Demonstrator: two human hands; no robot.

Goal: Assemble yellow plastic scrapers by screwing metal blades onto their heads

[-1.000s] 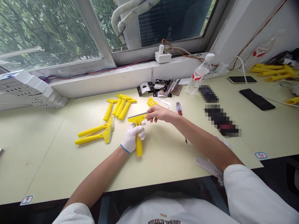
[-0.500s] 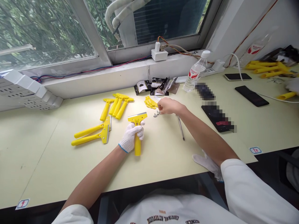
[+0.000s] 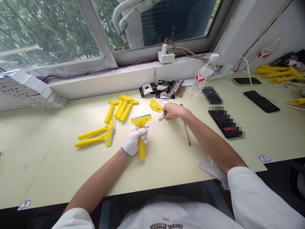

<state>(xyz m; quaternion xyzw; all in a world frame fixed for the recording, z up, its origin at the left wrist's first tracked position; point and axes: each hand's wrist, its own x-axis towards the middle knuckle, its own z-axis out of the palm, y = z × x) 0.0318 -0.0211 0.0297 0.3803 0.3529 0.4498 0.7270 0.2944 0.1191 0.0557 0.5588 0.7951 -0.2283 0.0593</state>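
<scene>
Screwdriver shaft (image 3: 187,133) — shiny metal; scraper handle (image 3: 142,149) — smooth yellow plastic.

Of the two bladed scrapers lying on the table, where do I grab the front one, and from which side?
I'd grip the front scraper mid-handle, from above and the near left: the long handle points left, its blade faces right, and the other scraper lies just behind.

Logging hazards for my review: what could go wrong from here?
The bare right hand might get nicked by the exposed blade edge of the held scraper. The loose small metal parts beside its fingers could scatter. The screwdriver, beside the right forearm, might get knocked.
</scene>
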